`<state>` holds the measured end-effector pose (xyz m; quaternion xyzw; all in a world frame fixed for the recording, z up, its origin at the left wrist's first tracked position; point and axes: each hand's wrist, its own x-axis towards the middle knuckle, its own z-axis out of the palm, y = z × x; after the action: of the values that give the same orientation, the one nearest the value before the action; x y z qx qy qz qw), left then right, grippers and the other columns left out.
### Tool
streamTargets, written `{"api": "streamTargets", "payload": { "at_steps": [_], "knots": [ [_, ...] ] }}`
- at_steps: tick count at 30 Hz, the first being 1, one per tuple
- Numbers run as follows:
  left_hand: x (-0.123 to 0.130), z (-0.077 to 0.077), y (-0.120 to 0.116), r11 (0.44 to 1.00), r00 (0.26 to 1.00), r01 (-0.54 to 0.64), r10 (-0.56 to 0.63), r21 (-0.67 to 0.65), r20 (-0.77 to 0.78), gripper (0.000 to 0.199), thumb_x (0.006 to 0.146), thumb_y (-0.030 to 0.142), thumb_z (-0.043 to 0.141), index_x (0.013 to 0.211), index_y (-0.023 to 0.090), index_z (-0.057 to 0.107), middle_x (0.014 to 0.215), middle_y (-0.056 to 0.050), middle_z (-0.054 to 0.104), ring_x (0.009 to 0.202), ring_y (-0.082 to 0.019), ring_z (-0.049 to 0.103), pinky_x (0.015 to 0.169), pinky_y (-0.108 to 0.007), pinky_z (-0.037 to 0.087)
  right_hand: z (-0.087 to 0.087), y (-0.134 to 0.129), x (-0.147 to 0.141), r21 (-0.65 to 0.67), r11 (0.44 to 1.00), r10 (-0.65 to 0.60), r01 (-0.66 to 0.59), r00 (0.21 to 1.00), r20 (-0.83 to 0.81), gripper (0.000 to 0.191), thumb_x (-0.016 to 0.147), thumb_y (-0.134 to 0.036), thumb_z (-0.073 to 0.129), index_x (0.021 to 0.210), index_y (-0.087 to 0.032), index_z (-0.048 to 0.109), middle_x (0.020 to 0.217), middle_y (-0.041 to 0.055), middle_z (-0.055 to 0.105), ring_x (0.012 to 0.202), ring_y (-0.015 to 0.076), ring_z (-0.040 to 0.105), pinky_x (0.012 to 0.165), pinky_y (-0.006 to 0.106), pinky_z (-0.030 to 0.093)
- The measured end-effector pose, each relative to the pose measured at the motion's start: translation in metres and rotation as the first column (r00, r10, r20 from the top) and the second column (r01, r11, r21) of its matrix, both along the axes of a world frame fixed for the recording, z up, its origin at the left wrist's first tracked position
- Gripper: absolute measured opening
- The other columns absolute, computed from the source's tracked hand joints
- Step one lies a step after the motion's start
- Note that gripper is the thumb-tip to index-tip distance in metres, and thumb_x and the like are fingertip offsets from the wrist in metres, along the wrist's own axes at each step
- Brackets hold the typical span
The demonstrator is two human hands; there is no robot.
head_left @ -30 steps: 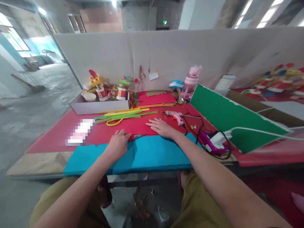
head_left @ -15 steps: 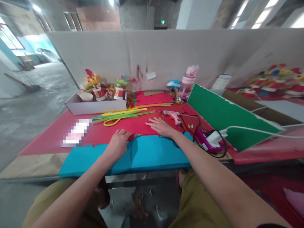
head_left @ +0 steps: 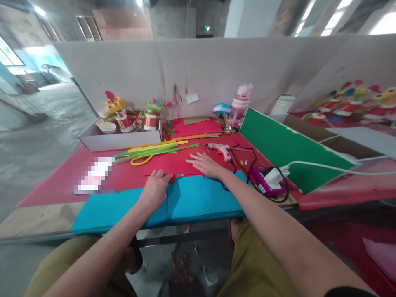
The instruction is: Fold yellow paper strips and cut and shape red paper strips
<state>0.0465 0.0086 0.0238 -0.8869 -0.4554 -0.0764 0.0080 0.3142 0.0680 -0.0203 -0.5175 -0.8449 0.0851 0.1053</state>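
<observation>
Strips (head_left: 168, 148) of green and yellow lie ahead, a pink glue gun (head_left: 221, 149) rightward. Red paper (head_left: 176, 164) sits under my right hand's (head_left: 208, 165) spread fingers; my left hand (head_left: 154, 189) curls, its grip unclear.

Probably a craft workshop, bare concrete hall, glue gun (head_left: 220, 150) (pink), worktable (head_left: 49, 181)

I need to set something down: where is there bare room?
The red table cover is bare between the pixelated item, the yellow handle and the left hand; so is the blue panel between the forearms. It is crowded at the pink glue gun and purple power strip, right of the right hand, and at the paper strips.
</observation>
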Motion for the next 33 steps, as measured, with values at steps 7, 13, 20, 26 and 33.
{"api": "streamTargets", "payload": {
  "at_steps": [7, 13, 20, 26, 33],
  "knots": [
    [0.006, 0.000, 0.000, 1.000, 1.000, 0.000, 0.000, 0.008, -0.025, 0.040, 0.086, 0.009, 0.043, 0.121, 0.016, 0.059, 0.101, -0.012, 0.057, 0.096, -0.024, 0.049, 0.086, -0.036, 0.041, -0.003, 0.001, 0.002, 0.016, 1.000, 0.007, -0.006, 1.000, -0.010, 0.046, 0.099, -0.043, 0.025, 0.143, -0.036, 0.039, 0.154, -0.0009, 0.030, 0.143, 0.0283, 0.021, 0.115, 0.053, 0.017],
    [0.011, -0.001, -0.002, 1.000, 0.999, 0.013, -0.013, 0.000, -0.045, 0.039, 0.086, 0.010, 0.042, 0.120, 0.016, 0.060, 0.101, -0.011, 0.057, 0.094, -0.024, 0.049, 0.087, -0.035, 0.040, -0.001, 0.001, 0.000, 0.011, 1.000, 0.011, -0.010, 1.000, -0.029, 0.046, 0.099, -0.044, 0.026, 0.142, -0.035, 0.041, 0.153, -0.0002, 0.032, 0.142, 0.0279, 0.023, 0.115, 0.053, 0.017],
    [0.012, 0.000, -0.004, 1.000, 0.999, -0.002, 0.003, 0.007, -0.054, 0.040, 0.086, 0.010, 0.041, 0.121, 0.016, 0.060, 0.101, -0.012, 0.056, 0.093, -0.025, 0.048, 0.083, -0.036, 0.041, 0.002, 0.001, 0.025, 0.057, 0.995, 0.081, -0.076, 0.993, -0.089, 0.045, 0.100, -0.038, 0.027, 0.139, -0.027, 0.047, 0.151, 0.0048, 0.036, 0.141, 0.0209, 0.027, 0.116, 0.047, 0.020],
    [0.015, -0.001, -0.005, 1.000, 0.999, -0.008, 0.009, 0.008, -0.046, 0.037, 0.086, 0.012, 0.043, 0.119, 0.016, 0.061, 0.101, -0.013, 0.055, 0.093, -0.026, 0.047, 0.081, -0.037, 0.040, -0.006, -0.004, 0.043, 0.062, 0.998, 0.030, -0.026, 0.997, -0.071, 0.046, 0.100, -0.037, 0.026, 0.140, -0.026, 0.045, 0.150, 0.0074, 0.037, 0.141, 0.0204, 0.028, 0.115, 0.049, 0.019],
    [0.024, -0.006, -0.005, 0.999, 0.999, -0.012, 0.014, 0.032, -0.052, 0.040, 0.087, 0.011, 0.042, 0.123, 0.017, 0.058, 0.102, -0.012, 0.055, 0.094, -0.025, 0.048, 0.083, -0.037, 0.041, -0.007, -0.005, 0.039, 0.051, 0.999, -0.013, 0.014, 0.999, -0.030, 0.045, 0.099, -0.035, 0.028, 0.141, -0.029, 0.044, 0.152, 0.0058, 0.033, 0.142, 0.0250, 0.025, 0.114, 0.053, 0.020]
  ]
}}
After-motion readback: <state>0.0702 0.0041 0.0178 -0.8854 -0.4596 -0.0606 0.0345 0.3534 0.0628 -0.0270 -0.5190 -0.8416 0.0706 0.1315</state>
